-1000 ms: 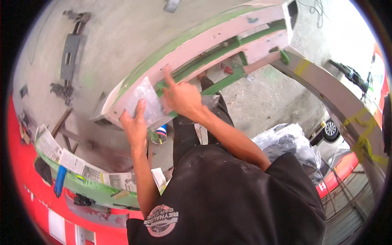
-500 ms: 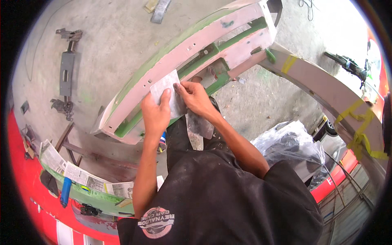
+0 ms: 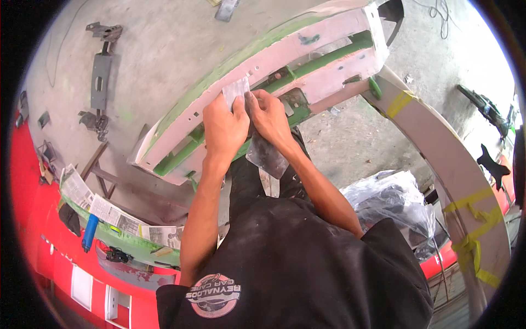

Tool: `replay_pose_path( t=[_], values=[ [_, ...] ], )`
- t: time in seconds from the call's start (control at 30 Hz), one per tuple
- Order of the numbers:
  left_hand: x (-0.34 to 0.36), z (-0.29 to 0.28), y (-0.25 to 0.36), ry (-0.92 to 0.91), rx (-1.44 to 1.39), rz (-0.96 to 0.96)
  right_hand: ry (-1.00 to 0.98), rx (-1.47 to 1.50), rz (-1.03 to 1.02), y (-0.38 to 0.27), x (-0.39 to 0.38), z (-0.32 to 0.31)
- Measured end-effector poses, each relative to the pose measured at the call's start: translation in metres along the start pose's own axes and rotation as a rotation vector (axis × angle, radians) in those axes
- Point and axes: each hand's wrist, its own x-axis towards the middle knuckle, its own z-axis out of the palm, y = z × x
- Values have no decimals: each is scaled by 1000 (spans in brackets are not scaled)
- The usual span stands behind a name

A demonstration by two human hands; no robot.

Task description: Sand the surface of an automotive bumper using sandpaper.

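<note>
A pale grey sheet of sandpaper [image 3: 236,89] is pinched between my two hands, in front of a car bumper [image 3: 337,32]. My left hand [image 3: 226,127] is closed on its left side, thumb on top. From the right, my right hand [image 3: 269,119] grips its other edge, with bent fingers and a dark-smudged thumb tip. Below my right wrist a darker, dusty grey sheet [image 3: 267,156] hangs over my lap; whether it joins the sandpaper I cannot tell. The bumper, patched in pink-white and green, slants from lower left to upper right beyond my hands.
A long curved panel with yellow tape [image 3: 433,129] arches along the right. Clear plastic sheeting [image 3: 389,197] is bunched below it. At left lies a grey metal bracket [image 3: 100,82]; nearer are a newspaper-covered green panel [image 3: 123,222], a blue cylinder [image 3: 90,233] and red bodywork [image 3: 60,274].
My hands have drawn closer together, and the sandpaper between them now shows as a narrower strip. The whole view has shifted slightly, with the bumper appearing farther right.
</note>
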Motion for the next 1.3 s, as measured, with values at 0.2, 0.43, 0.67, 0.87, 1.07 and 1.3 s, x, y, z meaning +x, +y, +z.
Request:
replay_pose_path(
  t=[0.2,0.43,0.67,0.87,1.07,1.3],
  values=[
    [4,4,8,4,58,-62,-49,25,-8,0,5,-4],
    [3,8,29,-44,107,-173,-129,-41,108,2,19,-13],
    [-4,12,13,95,37,-69,-27,-9,118,-5,21,-12],
    [-21,-22,17,75,-242,-261,-168,719,438,-24,32,-18],
    [-26,-39,14,82,-245,-318,-657,933,704,-2,55,-39],
    [-32,-32,5,117,-266,-301,-585,866,844,-41,58,-44]
  ],
)
